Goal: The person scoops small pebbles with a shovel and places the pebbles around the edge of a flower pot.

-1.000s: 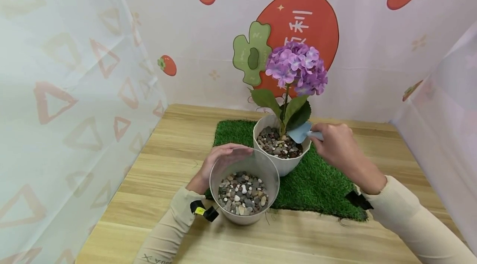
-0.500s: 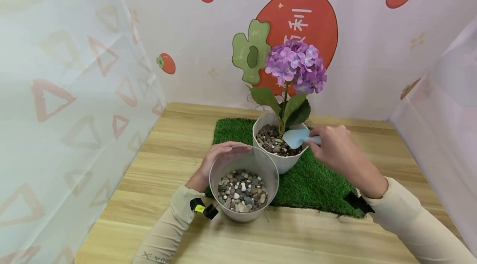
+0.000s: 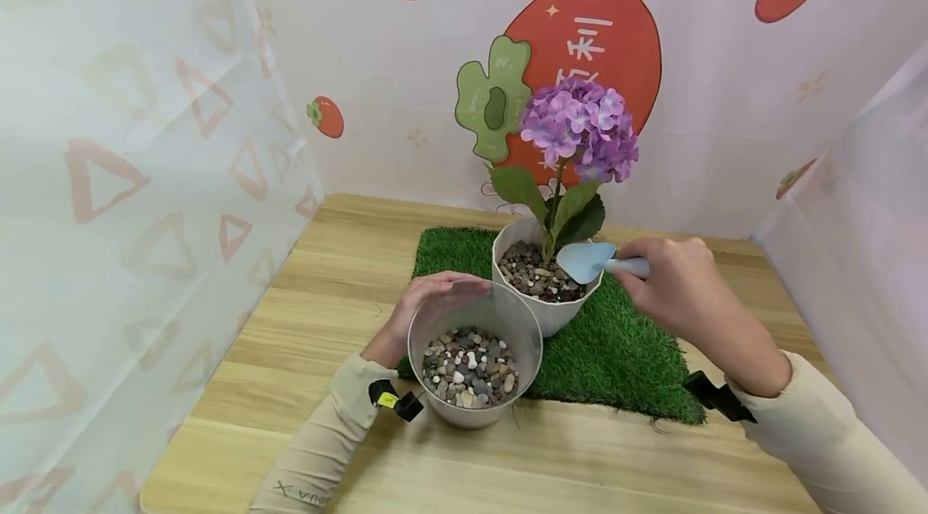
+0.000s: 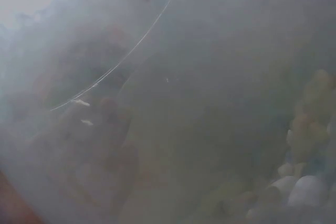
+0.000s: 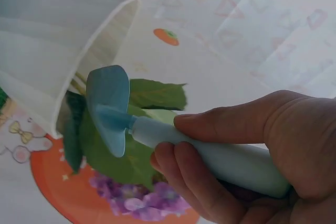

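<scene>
On a wooden table [image 3: 341,272] — lower centre — the left hand [image 3: 413,314] lay loosely against the pebble tub [image 3: 524,337], perhaps to steady it; centre-right, the right hand [image 3: 681,288] gripped the trowel [image 3: 582,263], apparently to angle it over the flowerpot [image 3: 544,316]

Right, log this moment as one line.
left hand: touching pebble container; right hand: gripping blue trowel; blue trowel: at flowerpot mouth; purple flower: upright in flowerpot

Room over turf [image 3: 616,369] front-right of pot [image 3: 554,318]; leaves [image 3: 518,186] above, bucket [image 3: 474,419] front-left obstruct
</scene>
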Demonstrator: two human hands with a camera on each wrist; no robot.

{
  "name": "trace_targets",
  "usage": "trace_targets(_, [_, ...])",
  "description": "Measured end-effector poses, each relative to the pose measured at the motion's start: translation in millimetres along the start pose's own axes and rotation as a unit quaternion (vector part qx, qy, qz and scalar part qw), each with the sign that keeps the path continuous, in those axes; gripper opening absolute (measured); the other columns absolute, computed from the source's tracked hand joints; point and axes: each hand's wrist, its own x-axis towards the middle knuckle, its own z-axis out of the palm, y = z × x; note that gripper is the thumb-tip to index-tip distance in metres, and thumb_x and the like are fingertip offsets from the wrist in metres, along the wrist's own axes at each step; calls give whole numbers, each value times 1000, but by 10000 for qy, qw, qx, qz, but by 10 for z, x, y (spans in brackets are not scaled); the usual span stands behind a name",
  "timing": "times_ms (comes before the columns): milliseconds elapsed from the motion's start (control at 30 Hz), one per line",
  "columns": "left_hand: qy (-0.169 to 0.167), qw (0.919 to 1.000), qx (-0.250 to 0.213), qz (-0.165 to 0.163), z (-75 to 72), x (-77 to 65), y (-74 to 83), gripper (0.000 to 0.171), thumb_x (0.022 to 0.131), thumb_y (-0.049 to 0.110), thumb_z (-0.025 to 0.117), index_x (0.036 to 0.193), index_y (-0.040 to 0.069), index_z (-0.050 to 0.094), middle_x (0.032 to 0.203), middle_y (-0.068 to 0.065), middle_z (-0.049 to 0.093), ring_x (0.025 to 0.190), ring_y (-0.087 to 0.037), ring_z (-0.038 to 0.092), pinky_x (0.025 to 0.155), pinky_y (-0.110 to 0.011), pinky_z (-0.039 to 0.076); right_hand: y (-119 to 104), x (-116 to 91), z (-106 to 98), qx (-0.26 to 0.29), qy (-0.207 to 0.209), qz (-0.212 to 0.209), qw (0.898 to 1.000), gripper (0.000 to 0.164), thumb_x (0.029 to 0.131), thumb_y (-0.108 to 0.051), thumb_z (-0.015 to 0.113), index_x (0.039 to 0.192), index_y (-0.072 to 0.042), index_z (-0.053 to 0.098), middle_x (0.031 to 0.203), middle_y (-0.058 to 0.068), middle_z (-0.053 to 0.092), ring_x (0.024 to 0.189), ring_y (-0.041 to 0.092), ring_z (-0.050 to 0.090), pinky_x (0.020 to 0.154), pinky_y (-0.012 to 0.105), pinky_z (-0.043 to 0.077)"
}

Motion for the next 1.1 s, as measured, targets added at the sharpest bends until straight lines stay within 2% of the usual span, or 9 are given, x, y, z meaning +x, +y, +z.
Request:
trace_targets(167, [40, 10000, -27, -69, 2, 5, 3, 46, 102, 13, 23, 131, -14, 46, 136, -31, 51, 132, -50, 42, 117, -59, 26, -64, -29, -145, -103, 608, -583, 9964, 12, 77, -9, 77, 87, -5, 75, 73, 9, 74, 41, -3, 42, 35, 14, 32])
trace_targets(267, [45, 10000, -19, -67, 0, 9, 4, 46, 102, 13, 24, 131, -14, 47, 136, -32, 50, 132, -48, 43, 117, -58, 27, -120, -36, -214, -80, 699, -783, 9944, 15, 75, -9, 79, 89, -6, 76, 74, 8, 75, 43, -4, 44, 35, 13, 30])
trace_targets(367, [52, 10000, 4, -60, -3, 9, 7, 46, 102, 13, 24, 131, -14, 47, 136, -32, 51, 131, -46, 45, 117, -58, 27, -189, -37, -264, -74, 673, -961, 9931, 16, 74, -9, 79, 90, -7, 76, 76, 7, 75, 45, -4, 46, 35, 11, 29])
trace_targets(533, [59, 10000, -28, -52, 2, 5, 11, 45, 102, 13, 24, 131, -14, 48, 135, -28, 54, 131, -45, 47, 117, -58, 27, -313, -42, -325, 28, 647, -1385, 9882, 19, 71, -7, 81, 89, -7, 75, 78, 6, 75, 51, 1, 56, 39, 8, 37])
trace_targets(733, [57, 10000, 38, -7, 3, 8, 12, 46, 102, 13, 24, 131, -15, 47, 135, -28, 55, 131, -45, 46, 117, -56, 28, -399, -8, -325, 211, 532, -1776, 9824, 21, 70, -5, 81, 90, -7, 76, 80, 5, 76, 61, 11, 69, 50, 20, 56])
trace_targets(967, [38, 9999, 91, 31, -6, 13, 2, 46, 102, 12, 24, 130, -16, 46, 134, -27, 56, 131, -52, 41, 117, -57, 29, -464, 29, -237, 258, 257, -2158, 9758, 20, 70, -4, 81, 88, -10, 74, 77, -3, 74, 59, 1, 61, 50, 17, 52])
trace_targets(1100, [36, 10000, 77, 20, -11, 12, -4, 46, 102, 12, 24, 130, -17, 45, 135, -28, 55, 131, -53, 40, 117, -56, 30, -528, 38, -185, 431, -155, -2198, 9745, 20, 74, -4, 79, 91, -9, 73, 80, -3, 74, 60, -1, 59, 50, 13, 49])
